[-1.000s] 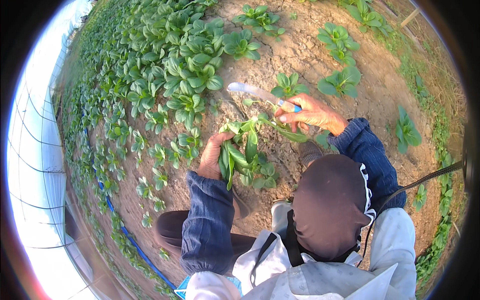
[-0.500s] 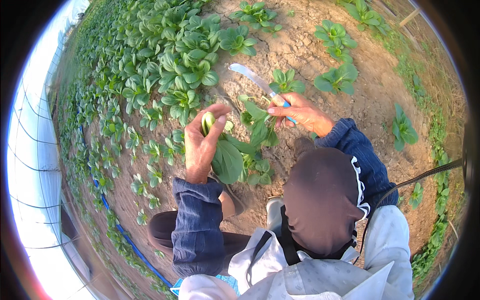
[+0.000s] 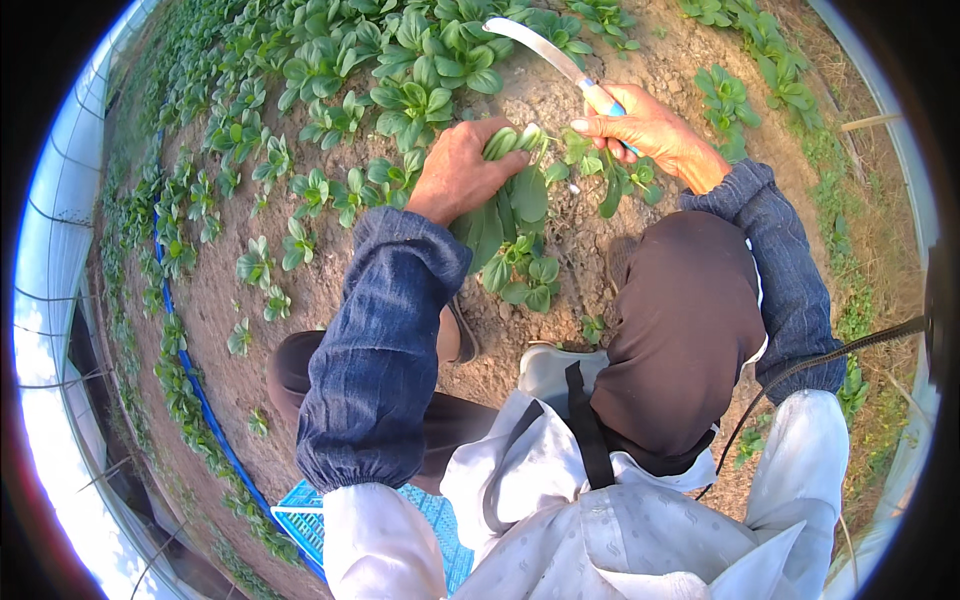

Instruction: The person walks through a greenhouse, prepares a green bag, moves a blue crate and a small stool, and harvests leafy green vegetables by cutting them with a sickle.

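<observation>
My left hand (image 3: 460,170) is closed round a green leafy plant (image 3: 523,195), with pale stems bunched at its fingers and broad leaves hanging below. Just to the right, my right hand (image 3: 655,137) grips a knife (image 3: 540,43) by its blue handle; the long curved blade points up and to the left, above the held plant. Small loose-looking leaves (image 3: 610,185) hang below my right fingers; whether they are held there I cannot tell. Another small leafy plant (image 3: 530,280) stands in the soil beneath the held bunch.
Dense rows of leafy greens (image 3: 420,100) grow at upper left, with scattered plants (image 3: 725,100) at right on cracked soil (image 3: 580,260). A blue hose (image 3: 205,405) runs along the left beside white tunnel sheeting (image 3: 50,400). A blue plastic crate (image 3: 300,515) lies by my legs (image 3: 675,330).
My right hand and the knife have moved up and rightward, with the blade lifted higher. My left hand has risen with the gathered plant, its stems now upright in the fingers.
</observation>
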A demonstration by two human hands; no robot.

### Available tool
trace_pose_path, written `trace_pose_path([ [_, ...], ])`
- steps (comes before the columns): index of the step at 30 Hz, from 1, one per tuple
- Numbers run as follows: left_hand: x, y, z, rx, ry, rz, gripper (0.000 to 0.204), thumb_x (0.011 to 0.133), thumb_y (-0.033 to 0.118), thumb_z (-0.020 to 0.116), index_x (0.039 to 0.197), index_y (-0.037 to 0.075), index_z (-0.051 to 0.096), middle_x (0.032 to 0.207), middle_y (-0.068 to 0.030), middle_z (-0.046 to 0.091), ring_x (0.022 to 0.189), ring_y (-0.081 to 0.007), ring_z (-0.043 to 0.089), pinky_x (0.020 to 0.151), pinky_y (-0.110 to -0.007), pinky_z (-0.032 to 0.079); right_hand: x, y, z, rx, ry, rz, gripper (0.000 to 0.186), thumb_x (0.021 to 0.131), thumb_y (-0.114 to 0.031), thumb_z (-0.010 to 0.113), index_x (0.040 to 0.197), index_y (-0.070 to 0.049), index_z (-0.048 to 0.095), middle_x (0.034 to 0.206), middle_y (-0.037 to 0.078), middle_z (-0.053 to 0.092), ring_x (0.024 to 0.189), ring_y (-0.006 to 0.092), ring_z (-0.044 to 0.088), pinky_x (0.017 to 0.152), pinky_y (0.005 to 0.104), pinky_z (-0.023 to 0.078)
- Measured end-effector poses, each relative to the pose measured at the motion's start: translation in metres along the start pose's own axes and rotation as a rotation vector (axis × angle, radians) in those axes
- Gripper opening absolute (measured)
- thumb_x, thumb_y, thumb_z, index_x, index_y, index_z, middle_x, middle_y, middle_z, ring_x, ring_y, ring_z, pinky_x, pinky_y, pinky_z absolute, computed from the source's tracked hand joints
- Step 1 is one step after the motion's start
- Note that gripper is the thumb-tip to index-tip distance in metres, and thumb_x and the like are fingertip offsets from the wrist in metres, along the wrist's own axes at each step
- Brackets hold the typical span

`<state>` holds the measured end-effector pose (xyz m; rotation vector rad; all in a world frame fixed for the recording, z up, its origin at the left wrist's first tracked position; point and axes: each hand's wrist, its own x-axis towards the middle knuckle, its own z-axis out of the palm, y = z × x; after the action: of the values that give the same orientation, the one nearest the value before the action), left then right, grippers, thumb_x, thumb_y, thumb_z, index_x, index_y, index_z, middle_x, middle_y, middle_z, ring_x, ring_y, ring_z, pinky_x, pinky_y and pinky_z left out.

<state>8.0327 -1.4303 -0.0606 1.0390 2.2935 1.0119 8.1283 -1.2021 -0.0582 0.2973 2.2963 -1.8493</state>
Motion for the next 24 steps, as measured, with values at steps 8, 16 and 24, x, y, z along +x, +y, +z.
trace_pose_path([
  [8, -0.016, -0.081, 0.063, -0.048, -0.064, -0.441, 0.042, 0.069, 0.030, 0.070, 0.098, 0.000, 0.063, 0.087, -0.0193, 0.067, 0.083, -0.0316, 0.065, 0.077, -0.039, 0.051, -0.008, 0.087, 0.012, -0.190, -0.123, 0.232, 0.027, 0.091, -0.029, 0.059, 0.091, -0.003, 0.051, 0.063, 0.000, 0.049, 0.044, 0.0074, 0.049, 0.035, 0.0230, 0.034],
  [16, -0.063, -0.111, 0.190, 0.332, -0.036, -0.755, 0.056, 0.067, 0.037, 0.077, 0.103, 0.001, 0.055, 0.109, -0.0193, 0.059, 0.092, -0.0383, 0.062, 0.076, -0.047, 0.050, -0.004, 0.185, 0.032, -0.481, -0.358, 0.176, 0.037, 0.093, -0.038, 0.050, 0.085, -0.001, 0.054, 0.064, 0.017, 0.054, 0.053, 0.0328, 0.054, 0.051, 0.0436, 0.039],
  [24, -0.080, -0.124, 0.204, 0.115, 0.140, -0.884, 0.040, 0.068, 0.021, 0.072, 0.099, 0.004, 0.054, 0.091, -0.0210, 0.064, 0.085, -0.0394, 0.062, 0.073, -0.047, 0.048, 0.010, 0.210, 0.062, -0.657, -0.481, 0.160, 0.033, 0.091, -0.036, 0.050, 0.092, -0.004, 0.056, 0.073, 0.022, 0.060, 0.073, 0.0426, 0.059, 0.063, 0.0506, 0.044],
])
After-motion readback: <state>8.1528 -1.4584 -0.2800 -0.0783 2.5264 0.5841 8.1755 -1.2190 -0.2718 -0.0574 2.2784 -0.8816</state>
